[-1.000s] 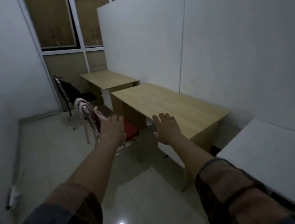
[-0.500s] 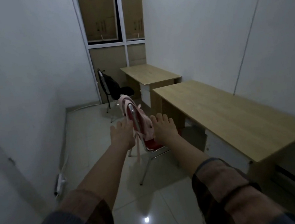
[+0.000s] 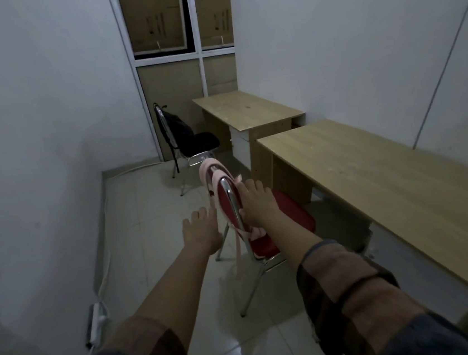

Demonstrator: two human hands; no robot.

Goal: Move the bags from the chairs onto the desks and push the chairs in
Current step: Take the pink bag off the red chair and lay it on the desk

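Note:
A red chair (image 3: 289, 212) with a chrome frame stands pulled out from the near wooden desk (image 3: 387, 177). A pink bag (image 3: 212, 174) hangs over its backrest, straps dangling. My right hand (image 3: 256, 204) reaches over the backrest with fingers extended, by the bag; whether it touches is unclear. My left hand (image 3: 201, 230) is stretched out, fingers straight, just left of the backrest and apart from it. Farther back a black chair (image 3: 197, 143) carries a black bag (image 3: 177, 125) against its backrest, beside the far wooden desk (image 3: 245, 109).
A white wall runs close along the left, with a power strip (image 3: 97, 321) and cable on the tiled floor at its foot. A window frame with cardboard boxes behind it closes the far end. White partition walls back the desks.
The view has moved closer to the red chair. My right hand went from beside the backrest to over it, and my left hand stayed just to its left.

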